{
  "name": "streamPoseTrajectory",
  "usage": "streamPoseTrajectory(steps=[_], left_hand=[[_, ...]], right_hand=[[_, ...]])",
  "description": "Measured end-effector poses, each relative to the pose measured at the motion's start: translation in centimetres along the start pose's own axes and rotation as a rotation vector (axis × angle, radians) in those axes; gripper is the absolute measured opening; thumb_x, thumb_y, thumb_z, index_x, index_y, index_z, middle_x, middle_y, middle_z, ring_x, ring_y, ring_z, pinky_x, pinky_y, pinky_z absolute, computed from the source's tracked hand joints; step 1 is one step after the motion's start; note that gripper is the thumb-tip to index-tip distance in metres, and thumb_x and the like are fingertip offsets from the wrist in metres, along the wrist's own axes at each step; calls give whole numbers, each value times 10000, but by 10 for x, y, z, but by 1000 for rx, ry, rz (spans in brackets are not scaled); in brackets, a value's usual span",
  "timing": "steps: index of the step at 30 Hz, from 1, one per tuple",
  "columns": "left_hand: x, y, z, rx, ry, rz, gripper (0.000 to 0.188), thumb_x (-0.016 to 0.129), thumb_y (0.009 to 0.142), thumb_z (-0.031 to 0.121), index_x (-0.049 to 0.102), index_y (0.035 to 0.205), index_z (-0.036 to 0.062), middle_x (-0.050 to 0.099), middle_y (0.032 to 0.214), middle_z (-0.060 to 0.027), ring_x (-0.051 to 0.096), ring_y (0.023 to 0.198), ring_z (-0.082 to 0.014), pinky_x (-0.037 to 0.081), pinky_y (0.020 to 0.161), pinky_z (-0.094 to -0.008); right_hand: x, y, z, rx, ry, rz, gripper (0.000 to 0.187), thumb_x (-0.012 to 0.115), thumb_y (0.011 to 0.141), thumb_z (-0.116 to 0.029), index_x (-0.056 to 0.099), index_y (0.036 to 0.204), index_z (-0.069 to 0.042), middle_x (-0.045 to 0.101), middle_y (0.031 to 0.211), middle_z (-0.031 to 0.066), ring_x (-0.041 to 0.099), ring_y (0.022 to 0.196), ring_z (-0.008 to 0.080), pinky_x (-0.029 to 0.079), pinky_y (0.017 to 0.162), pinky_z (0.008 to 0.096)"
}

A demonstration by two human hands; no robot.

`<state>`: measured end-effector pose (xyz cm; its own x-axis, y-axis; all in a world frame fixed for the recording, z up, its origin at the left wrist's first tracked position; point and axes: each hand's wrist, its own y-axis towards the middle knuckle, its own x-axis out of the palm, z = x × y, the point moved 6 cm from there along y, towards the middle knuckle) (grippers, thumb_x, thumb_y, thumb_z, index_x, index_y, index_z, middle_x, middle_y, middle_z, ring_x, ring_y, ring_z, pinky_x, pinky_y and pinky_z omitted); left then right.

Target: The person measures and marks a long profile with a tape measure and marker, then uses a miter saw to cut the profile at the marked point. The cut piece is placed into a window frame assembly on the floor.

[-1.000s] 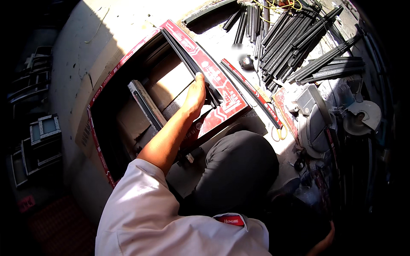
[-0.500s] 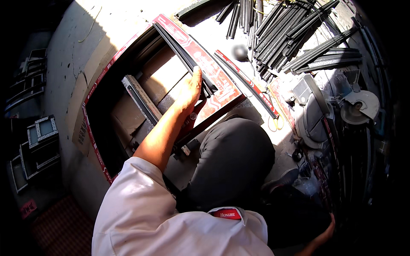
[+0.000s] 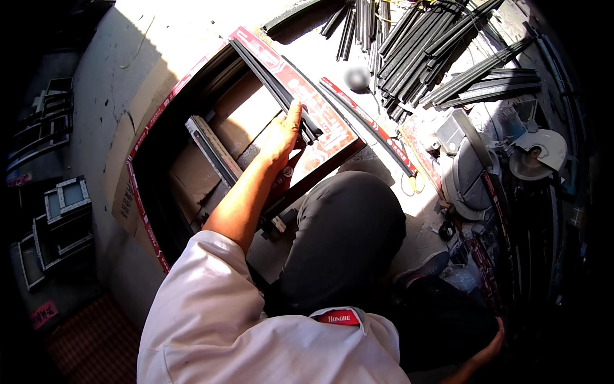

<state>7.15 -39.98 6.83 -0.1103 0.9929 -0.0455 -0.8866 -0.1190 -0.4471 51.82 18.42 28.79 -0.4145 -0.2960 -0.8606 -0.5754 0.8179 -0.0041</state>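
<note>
My left hand [image 3: 284, 136] is closed around a black profile strip [image 3: 265, 75], its thumb lying along the top and the other fingers mostly hidden. The strip runs along the right side of a large rectangular frame [image 3: 325, 121] covered in red and white printed film. Inside the frame, a shorter dark profile [image 3: 208, 144] with a pale edge leans over cardboard [image 3: 238, 121]. At the lower right, my right hand [image 3: 492, 345] rests against the dark cloth of my leg; shadow hides most of its fingers.
Several black strips [image 3: 419, 61] lie piled on the sunlit floor at the back right. A film-covered bar [image 3: 371, 127] lies beside the frame. Further right stands a cutting saw with a round blade [image 3: 534, 160]. Small window frames [image 3: 67, 198] stand at the left.
The view has shifted slightly. My left hand stays on the black strip, and my right hand keeps its place by my leg.
</note>
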Motion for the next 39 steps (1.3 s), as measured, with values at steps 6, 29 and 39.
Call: streamPoseTrajectory(steps=[6,29,39], left_hand=[[-1,1,-1,-25,2,-4,614,572,1027,624,660,966,20,608,739,-12,531,591,-108,454,553,-288],[-45,45,-16,42,-192,5,463,651,1014,520,597,1023,60,665,796,-86,639,619,-189,572,529,-378],[-78,-33,-5,74,-67,-55,497,583,1036,551,604,915,69,654,764,-71,606,682,-161,476,635,-327]], right_hand=[[-6,4,28,-88,-31,-3,579,278,1120,-344,656,1344,33,657,1360,193,601,1291,301,422,1140,422],[-17,-4,54,-69,-4,0,567,270,1131,-325,660,1348,24,656,1372,180,587,1310,297,409,1154,404],[-10,-9,6,-37,26,56,460,436,1113,-278,632,1364,53,665,1354,190,605,1284,285,448,1103,379]])
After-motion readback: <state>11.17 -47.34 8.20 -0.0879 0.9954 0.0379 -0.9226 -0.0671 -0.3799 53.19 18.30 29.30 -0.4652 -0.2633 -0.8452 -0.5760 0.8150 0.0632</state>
